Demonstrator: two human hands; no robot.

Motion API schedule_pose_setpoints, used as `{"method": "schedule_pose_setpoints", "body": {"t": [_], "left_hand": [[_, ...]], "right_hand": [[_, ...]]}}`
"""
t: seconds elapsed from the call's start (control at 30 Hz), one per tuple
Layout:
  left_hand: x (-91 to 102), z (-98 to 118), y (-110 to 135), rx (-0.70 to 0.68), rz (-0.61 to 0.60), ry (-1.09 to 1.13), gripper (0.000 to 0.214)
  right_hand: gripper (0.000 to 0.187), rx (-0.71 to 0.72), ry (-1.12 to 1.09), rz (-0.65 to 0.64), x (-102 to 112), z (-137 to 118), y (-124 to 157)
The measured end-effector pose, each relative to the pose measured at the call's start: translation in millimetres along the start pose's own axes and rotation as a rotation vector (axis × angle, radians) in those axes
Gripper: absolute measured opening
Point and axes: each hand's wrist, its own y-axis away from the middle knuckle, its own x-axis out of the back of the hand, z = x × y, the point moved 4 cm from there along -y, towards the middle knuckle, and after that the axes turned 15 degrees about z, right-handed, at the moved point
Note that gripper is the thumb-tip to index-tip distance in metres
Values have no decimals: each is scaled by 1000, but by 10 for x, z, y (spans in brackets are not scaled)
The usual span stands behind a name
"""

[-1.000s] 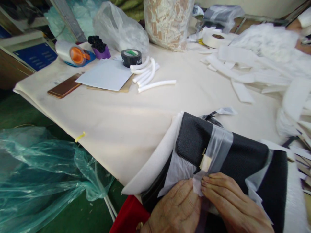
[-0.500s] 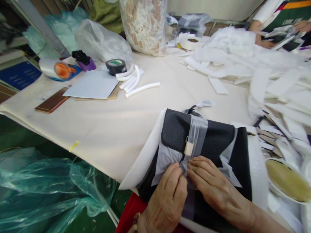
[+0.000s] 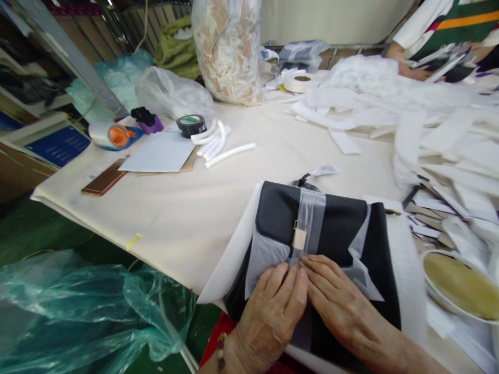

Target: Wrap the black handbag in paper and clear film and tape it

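A black leather bag (image 3: 343, 223) with a flap lies at the table's near edge on a white sheet (image 3: 230, 259). A translucent wrapping strip (image 3: 312, 213) runs down over the flap, beside a gold clasp (image 3: 299, 239) with a pale cover. Just below the clasp, my left hand (image 3: 273, 311) has its fingers bent and pinched together on the strip. My right hand (image 3: 343, 296) meets it there, fingertips pressed close together on the same spot. What lies under the fingertips is hidden. Translucent paper (image 3: 268, 254) also shows under the flap.
White strips and scraps (image 3: 421, 119) pile up at the right, near a round tub (image 3: 460, 285). Black tape (image 3: 191, 124), white tubes (image 3: 218, 143), a grey sheet (image 3: 159, 150) and a phone (image 3: 103, 179) are at the left. A co-worker (image 3: 448, 36) handles something at far right.
The view has shifted, so table items appear farther right and slightly lower at the left. My left fingers have flattened and come closer to my right fingertips. Both hands stay below the clasp.
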Motion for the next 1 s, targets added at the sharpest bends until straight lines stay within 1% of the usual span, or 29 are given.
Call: {"method": "schedule_pose_setpoints", "body": {"t": [0.13,0.27,0.37,0.5,0.53,0.6,0.7,0.87,0.9,1.0], "left_hand": [[-16,-2,12,2,-6,13,36],[-51,-4,36,16,-14,-30,40],[-64,-5,41,17,-35,-57,42],[-58,-7,30,-67,-64,-56,41],[-53,-13,27,-86,-60,-53,41],[-48,-28,28,-113,-59,-40,41],[-64,-44,51,-144,-99,-25,41],[-96,-65,114,-170,-159,-97,43],[-103,-68,123,-179,-183,-118,44],[-98,-69,119,-207,-219,-144,44]], "right_hand": [[38,15,49,8,7,-44,28],[44,11,101,26,15,-72,59],[47,26,170,84,-32,-112,128],[46,-94,180,103,-126,-133,244],[46,-105,183,99,-130,-139,256],[45,-64,192,90,-111,-168,251],[44,-13,208,50,-72,-203,232],[46,-140,188,144,-65,-223,286],[46,-151,192,148,-78,-233,296],[43,-170,225,101,-142,-277,293]]}}
